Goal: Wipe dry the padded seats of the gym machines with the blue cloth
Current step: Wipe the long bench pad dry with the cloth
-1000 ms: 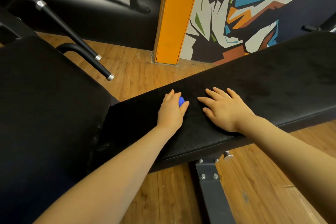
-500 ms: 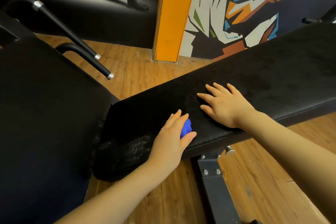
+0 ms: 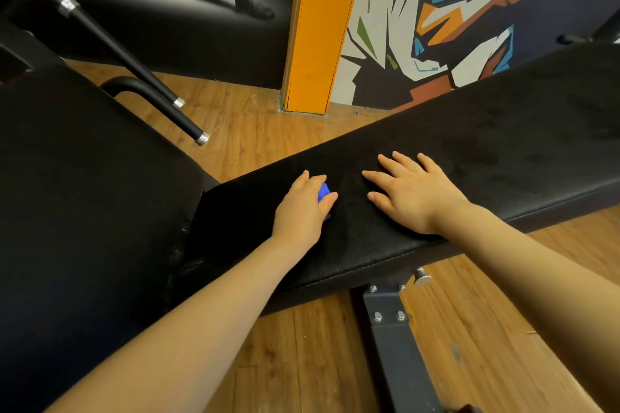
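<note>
A long black padded bench seat (image 3: 469, 157) runs from the lower left toward the upper right, its top matte and faintly mottled, its near edge rounded in grained, leather-like vinyl with a thin seam line along the underside. The left hand (image 3: 303, 211) lies on the seat close to its left end, fingers curled over a bunched blue cloth (image 3: 323, 193); only a small bright fold of the fabric shows between thumb and fingers, pressed against the pad. The right hand (image 3: 414, 193) rests flat on the same seat just beside it, palm down, fingers spread and straight, holding nothing. Both forearms are bare. Left of the seat's end a second black pad (image 3: 84, 184), broad and smooth, sits nearly touching it, the narrow gap between them creased and glossy. Under the seat's near edge a grey steel post (image 3: 399, 345) with bolt heads and a round knob stands on the wooden plank floor (image 3: 241, 131). Two black tubular handles (image 3: 134, 64) with silver end caps slant above the left pad. Beyond stand an orange pillar (image 3: 322, 27) and a wall painted with angular, multicoloured shards (image 3: 469, 10)
</note>
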`<state>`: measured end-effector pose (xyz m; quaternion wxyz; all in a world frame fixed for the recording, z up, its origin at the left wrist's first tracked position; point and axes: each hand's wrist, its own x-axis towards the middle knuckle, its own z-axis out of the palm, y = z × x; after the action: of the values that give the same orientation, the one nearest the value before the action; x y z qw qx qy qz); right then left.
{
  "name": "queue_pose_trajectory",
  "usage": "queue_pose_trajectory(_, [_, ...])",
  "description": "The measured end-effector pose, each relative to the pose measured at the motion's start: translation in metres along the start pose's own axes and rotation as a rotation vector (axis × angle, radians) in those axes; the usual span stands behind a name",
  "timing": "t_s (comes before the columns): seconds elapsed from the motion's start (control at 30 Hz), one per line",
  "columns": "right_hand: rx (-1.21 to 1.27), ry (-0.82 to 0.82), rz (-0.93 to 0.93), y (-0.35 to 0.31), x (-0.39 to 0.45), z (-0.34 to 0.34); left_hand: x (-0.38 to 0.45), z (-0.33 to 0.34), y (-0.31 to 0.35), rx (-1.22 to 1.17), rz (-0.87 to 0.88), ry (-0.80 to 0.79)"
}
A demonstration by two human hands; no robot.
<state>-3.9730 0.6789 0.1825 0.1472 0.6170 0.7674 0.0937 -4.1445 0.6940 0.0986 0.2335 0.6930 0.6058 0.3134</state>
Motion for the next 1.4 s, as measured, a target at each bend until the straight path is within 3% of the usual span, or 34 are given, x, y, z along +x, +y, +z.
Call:
queue_pose_trajectory(0.37, [0.015,-0.054,0.031,-0.01,0.004,-0.009,-0.095,-0.022,-0.011,-0.027,0.167,-0.168])
queue_pose_trajectory(0.6, [0.055,-0.039,-0.08,-0.051,0.005,-0.003,-0.041,-0.014,-0.043,0.159,0.064,-0.016])
queue_pose_trajectory(0.83, [0.046,-0.001,-0.096,-0.07,0.014,0.006,0.005,-0.015,-0.062,0.01,-0.009,0.035])
queue_pose_trajectory(1.13, [0.112,-0.028,-0.11,-0.082,0.048,0.009,-0.053,-0.023,-0.067,0.011,0.154,-0.033])
queue_pose_trajectory(1.4, [0.036,0.0,-0.09,-0.085,0.049,0.018,-0.097,-0.028,-0.07,-0.052,0.131,-0.083])
